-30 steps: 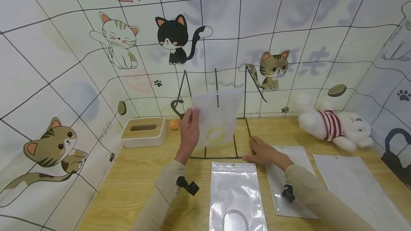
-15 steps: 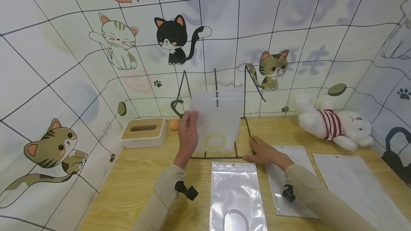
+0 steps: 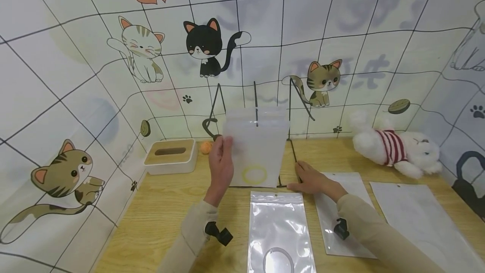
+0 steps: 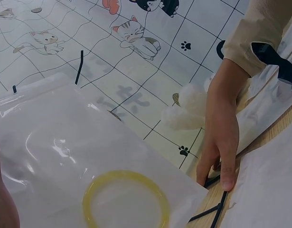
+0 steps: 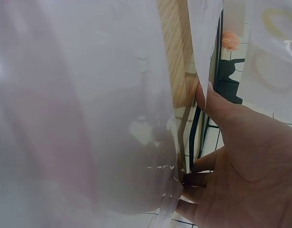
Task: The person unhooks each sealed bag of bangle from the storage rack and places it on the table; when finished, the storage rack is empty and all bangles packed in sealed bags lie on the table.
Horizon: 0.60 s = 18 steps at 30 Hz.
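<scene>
A translucent white zip bag (image 3: 255, 146) with a yellow ring (image 3: 254, 175) inside it stands upright at a black wire rack (image 3: 293, 151). My left hand (image 3: 221, 161) pinches the bag's left edge, thumb in front. The rack's middle prong (image 3: 257, 117) shows across the bag's top; whether it passes through the bag's hole I cannot tell. At the rack's lower right corner, my right hand (image 3: 312, 178) grips the black base rod, with thumb and fingers on either side in the right wrist view. Much of the rack is hidden behind the bag.
A flat bag with a pale ring (image 3: 278, 222) lies in front. Two more flat white bags (image 3: 342, 214) (image 3: 420, 214) lie to the right. A tissue box (image 3: 170, 156) and an orange ball (image 3: 206, 147) stand left; a white plush toy (image 3: 398, 148) lies back right.
My left hand has lowered the bag slightly, and the bag has turned to face the head camera more squarely. The right hand stays on the rack.
</scene>
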### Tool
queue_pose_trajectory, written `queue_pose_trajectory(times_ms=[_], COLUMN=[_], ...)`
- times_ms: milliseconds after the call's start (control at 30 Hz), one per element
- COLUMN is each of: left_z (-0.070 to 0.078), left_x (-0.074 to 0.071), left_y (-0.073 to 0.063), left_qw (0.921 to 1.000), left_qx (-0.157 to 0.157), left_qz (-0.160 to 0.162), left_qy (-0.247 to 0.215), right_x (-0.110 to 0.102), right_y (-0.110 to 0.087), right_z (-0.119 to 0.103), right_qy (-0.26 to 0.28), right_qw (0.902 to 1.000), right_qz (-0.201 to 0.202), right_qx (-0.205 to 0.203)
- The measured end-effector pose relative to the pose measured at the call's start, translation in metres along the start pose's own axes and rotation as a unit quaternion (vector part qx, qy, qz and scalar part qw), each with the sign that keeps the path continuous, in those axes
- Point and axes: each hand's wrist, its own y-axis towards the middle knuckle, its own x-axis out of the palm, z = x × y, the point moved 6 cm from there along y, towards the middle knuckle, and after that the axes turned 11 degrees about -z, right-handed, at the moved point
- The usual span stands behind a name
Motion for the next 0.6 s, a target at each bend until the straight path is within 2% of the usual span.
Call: queue_pose_trajectory(times_ms=[233,467,600], left_z=[0.007,0.017,0.025], left_x=[-0.002,0.001,-0.003], left_y=[-0.009,-0.016,-0.021], left_qw=[0.9999,0.9998,0.9997], left_qx=[0.012,0.013,0.018], left_qz=[0.003,0.005,0.002], left_qy=[0.006,-0.011,-0.015], right_x=[-0.002,-0.001,0.0], right_y=[-0.002,-0.001,0.0], right_z=[-0.002,-0.001,-0.001], right_qy=[0.001,-0.003,0.001], right_qw=[1.0,1.0,1.0], right_qz=[0.0,0.003,0.002], right_qx=[0.0,-0.006,-0.008])
